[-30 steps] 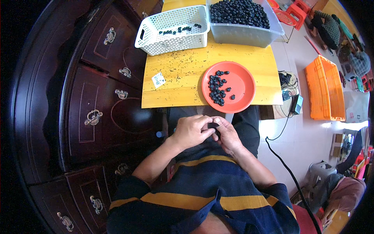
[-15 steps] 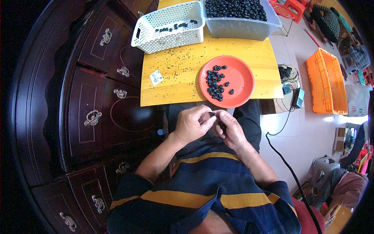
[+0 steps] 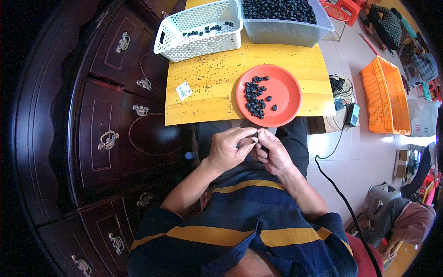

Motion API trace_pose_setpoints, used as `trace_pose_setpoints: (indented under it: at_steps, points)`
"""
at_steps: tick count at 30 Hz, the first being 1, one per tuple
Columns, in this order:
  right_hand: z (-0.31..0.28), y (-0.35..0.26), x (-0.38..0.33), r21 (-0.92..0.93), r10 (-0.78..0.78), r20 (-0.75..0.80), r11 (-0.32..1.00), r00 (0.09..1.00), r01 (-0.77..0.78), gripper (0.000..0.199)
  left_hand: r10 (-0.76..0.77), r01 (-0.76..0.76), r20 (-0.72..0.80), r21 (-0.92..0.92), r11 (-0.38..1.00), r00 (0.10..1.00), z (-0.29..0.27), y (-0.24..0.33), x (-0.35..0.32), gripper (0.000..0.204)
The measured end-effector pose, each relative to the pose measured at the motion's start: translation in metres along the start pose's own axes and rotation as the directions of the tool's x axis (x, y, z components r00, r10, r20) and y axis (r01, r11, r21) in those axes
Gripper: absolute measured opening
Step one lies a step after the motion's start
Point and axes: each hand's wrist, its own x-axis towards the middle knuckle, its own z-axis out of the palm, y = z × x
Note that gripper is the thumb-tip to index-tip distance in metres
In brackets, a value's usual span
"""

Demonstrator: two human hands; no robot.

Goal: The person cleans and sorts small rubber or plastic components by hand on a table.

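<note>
While the person is sitting at the small yellow table (image 3: 217, 92), both hands are meeting over the lap, just below the table's near edge. The left hand (image 3: 230, 148) and right hand (image 3: 273, 152) are pinching a small black piece (image 3: 255, 135) between their fingertips; its shape is too small to make out, possibly a ring like those on the plate. Fingers are covering most of it. On the table, the orange plate (image 3: 286, 94) is holding a loose cluster of black rings (image 3: 255, 98) on its left side. Farther back, a white basket (image 3: 198, 32) and a grey bin (image 3: 286, 25) of black pieces are being cut off by the frame's top edge.
</note>
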Motion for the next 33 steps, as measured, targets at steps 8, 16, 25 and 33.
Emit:
trace_pose_setpoints:
  at_steps: [8,16,25,33]
  points:
    - [-0.008,-0.012,-0.001,-0.131,-0.062,0.144,0.988,0.988,0.081,0.015,-0.028,0.047,0.08,-0.252,0.967,0.996,0.002,0.001,-0.001,0.029]
    - [-0.013,-0.008,0.0,0.197,-0.011,0.195,0.98,0.981,-0.028,0.028,-0.057,0.029,-0.079,-0.314,0.949,0.995,0.021,0.009,0.006,0.03]
    - [-0.01,-0.02,-0.003,-0.101,-0.096,0.145,0.989,0.985,0.111,0.028,-0.058,0.071,0.05,-0.32,0.945,0.997,0.007,0.013,0.013,0.03]
    - [0.001,-0.022,-0.006,0.048,-0.065,0.092,0.997,0.994,0.06,0.026,0.218,-0.224,-0.14,-0.024,0.974,0.966,0.011,0.019,0.016,0.014]
